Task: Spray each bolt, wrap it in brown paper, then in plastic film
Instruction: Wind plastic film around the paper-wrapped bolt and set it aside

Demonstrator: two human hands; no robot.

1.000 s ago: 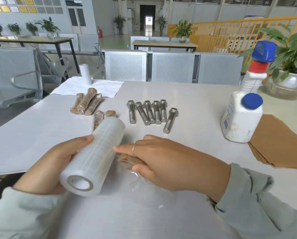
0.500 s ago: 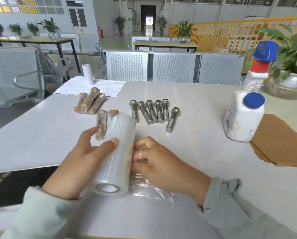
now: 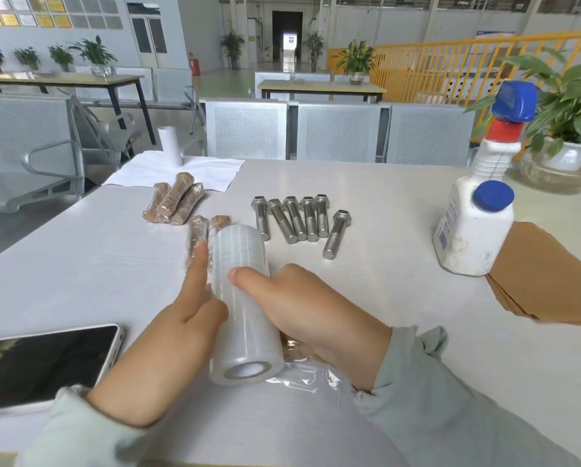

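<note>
At the near edge, the roll of plastic film now lies end-on to the viewer, turned from the slanted position it held a second ago. The left hand has shifted from cupping the roll to steadying its left side, forefinger extended and straight, so it is released rather than grasping. The right hand has moved onto the roll's right side, thumb on top; its fingers are curled downward, and what they grasp cannot be told. The paper-wrapped bolt being filmed is hidden under that hand; only a loose film tail shows below. Judgement: film wrapping of this bolt is under way, not complete. A phone has entered view at left.

Farther on, five finished wrapped bolts lie on the tabletop, with six bare bolts awaiting treatment. The spray bottle and brown paper stand right.
</note>
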